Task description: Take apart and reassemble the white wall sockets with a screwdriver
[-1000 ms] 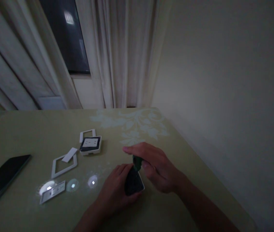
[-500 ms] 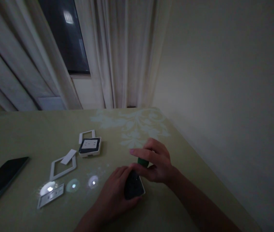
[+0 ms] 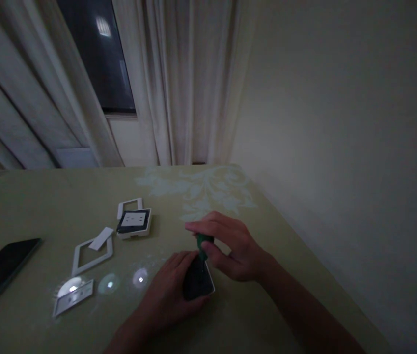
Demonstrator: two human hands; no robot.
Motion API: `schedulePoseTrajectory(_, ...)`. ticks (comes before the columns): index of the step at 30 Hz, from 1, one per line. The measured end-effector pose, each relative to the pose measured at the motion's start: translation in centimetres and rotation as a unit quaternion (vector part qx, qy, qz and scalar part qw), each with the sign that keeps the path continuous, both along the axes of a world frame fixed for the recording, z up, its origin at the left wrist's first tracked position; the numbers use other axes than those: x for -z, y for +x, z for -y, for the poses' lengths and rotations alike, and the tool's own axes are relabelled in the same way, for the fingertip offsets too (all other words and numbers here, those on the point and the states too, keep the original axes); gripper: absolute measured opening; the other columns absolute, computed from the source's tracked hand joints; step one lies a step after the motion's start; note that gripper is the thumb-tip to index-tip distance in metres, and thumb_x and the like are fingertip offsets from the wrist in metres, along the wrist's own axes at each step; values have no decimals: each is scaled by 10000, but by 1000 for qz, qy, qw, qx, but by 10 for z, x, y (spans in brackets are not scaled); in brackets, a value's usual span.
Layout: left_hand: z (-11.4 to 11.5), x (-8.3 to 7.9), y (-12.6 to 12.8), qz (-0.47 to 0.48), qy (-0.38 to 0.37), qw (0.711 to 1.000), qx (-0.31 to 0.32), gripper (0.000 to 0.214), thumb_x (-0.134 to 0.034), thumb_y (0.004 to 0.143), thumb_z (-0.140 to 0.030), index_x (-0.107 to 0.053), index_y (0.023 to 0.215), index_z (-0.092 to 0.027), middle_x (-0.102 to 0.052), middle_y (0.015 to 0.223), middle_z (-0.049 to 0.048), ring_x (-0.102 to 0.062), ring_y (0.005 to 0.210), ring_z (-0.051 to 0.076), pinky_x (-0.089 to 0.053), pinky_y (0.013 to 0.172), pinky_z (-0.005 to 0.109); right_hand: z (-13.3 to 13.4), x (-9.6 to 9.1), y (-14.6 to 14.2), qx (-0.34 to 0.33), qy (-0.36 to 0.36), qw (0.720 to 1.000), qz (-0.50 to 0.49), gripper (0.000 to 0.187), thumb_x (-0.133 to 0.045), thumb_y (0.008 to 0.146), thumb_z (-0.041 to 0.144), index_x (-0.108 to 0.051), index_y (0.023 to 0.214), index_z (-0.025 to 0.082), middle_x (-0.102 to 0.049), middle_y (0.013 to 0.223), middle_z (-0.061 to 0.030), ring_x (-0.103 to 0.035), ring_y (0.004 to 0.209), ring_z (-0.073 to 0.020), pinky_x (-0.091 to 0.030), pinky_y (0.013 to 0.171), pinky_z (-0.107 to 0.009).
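My left hand (image 3: 169, 290) is wrapped round the left side of a dark box with a white edge (image 3: 197, 281), which rests on the table. Above the box's far end, my right hand (image 3: 226, 246) grips a screwdriver by its short green handle (image 3: 204, 244). The screwdriver points downward at the box; its tip is too dark to make out. Left of my hands sits a wall socket (image 3: 134, 221) with a dark frame and a white box under it.
A white frame (image 3: 74, 258) with a white strip (image 3: 101, 238) across it lies at the left. Nearer is a white cover plate (image 3: 73, 298), and farther off another white frame (image 3: 120, 210). A dark tablet-like slab (image 3: 2, 270) lies far left. A wall (image 3: 341, 172) borders the table's right side.
My right hand has shifted slightly left, its fingers changing position so more of the green handle shows. My left hand still holds the box. The whole view has drifted a little.
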State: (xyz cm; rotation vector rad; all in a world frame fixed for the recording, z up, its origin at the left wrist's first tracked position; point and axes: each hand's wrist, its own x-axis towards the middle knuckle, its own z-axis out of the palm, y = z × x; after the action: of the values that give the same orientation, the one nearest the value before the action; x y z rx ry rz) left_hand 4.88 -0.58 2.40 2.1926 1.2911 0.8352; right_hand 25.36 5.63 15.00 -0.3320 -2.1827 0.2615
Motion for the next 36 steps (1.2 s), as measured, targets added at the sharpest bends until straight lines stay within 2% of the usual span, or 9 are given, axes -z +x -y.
schedulePoseTrajectory(4,-1,3,-4,-1,4,1000,-4,680,-874,782,-324,-603,1405,-312,-718,1339,91,-688,1196,365,-588,1026,550,0,0,1,126,132,983,-4,152,-653,1011,315,-721,1066,191,-587,748,1,-560,676,-182,-505,656,-330)
schedulePoseTrajectory(9,-3,3,-7,-5,-12,1000,-4,696,-857,810,-331,-565,1441,-306,-694,1373,107,-674,1223,369,-567,1053,561,4,-7,-1,44,27,998,37,401,-369,1081,224,-588,1407,146,-701,1298,-158,-685,1181,-245,-579,960,-397)
schedulePoseTrajectory(15,-3,0,-7,-6,-13,1000,1,659,-858,815,-315,-585,1414,-306,-709,1328,111,-680,1186,362,-582,1015,545,5,5,-7,152,172,973,-2,192,-576,1069,292,-690,1173,177,-647,750,-15,-601,648,-188,-489,649,-332)
schedulePoseTrajectory(20,-4,3,-8,-6,-11,1000,-6,703,-881,794,-352,-591,1432,-301,-709,1360,119,-682,1207,373,-579,1031,551,9,0,-9,28,-17,999,30,497,-335,1103,230,-422,1586,148,-704,1356,-152,-708,1167,-228,-581,942,-382)
schedulePoseTrajectory(22,-4,5,-9,-7,-11,1000,-8,689,-880,792,-355,-603,1420,-304,-711,1372,114,-681,1222,377,-578,1038,554,8,2,-10,51,-4,999,5,450,-472,1106,229,-464,1555,203,-755,1175,-87,-734,965,-185,-591,834,-314)
schedulePoseTrajectory(24,-4,5,-8,-9,-10,1000,-6,677,-876,796,-357,-605,1414,-308,-712,1372,109,-679,1228,377,-573,1048,564,6,7,-9,125,104,986,-23,366,-643,1053,254,-598,1414,221,-714,852,-11,-662,710,-179,-557,698,-307)
schedulePoseTrajectory(26,-4,3,-7,-10,-12,1000,-4,683,-871,805,-354,-589,1426,-310,-702,1381,107,-669,1242,374,-562,1067,574,4,9,-7,152,146,977,-23,367,-642,1039,284,-623,1394,195,-699,812,-22,-654,710,-207,-563,706,-350)
schedulePoseTrajectory(31,-3,-2,-5,-10,-20,1000,-3,727,-868,792,-321,-553,1446,-288,-688,1391,120,-660,1241,376,-557,1069,582,4,6,-5,12,-57,998,21,575,-379,1108,230,-317,1680,214,-681,1417,-135,-726,1128,-213,-614,955,-393)
schedulePoseTrajectory(36,-4,-4,-4,-7,-10,1000,-1,646,-872,779,-321,-611,1369,-284,-724,1303,105,-687,1163,364,-587,1008,550,3,12,-6,154,148,977,-24,492,-711,1028,361,-599,1496,258,-687,822,-4,-650,735,-185,-569,745,-319)
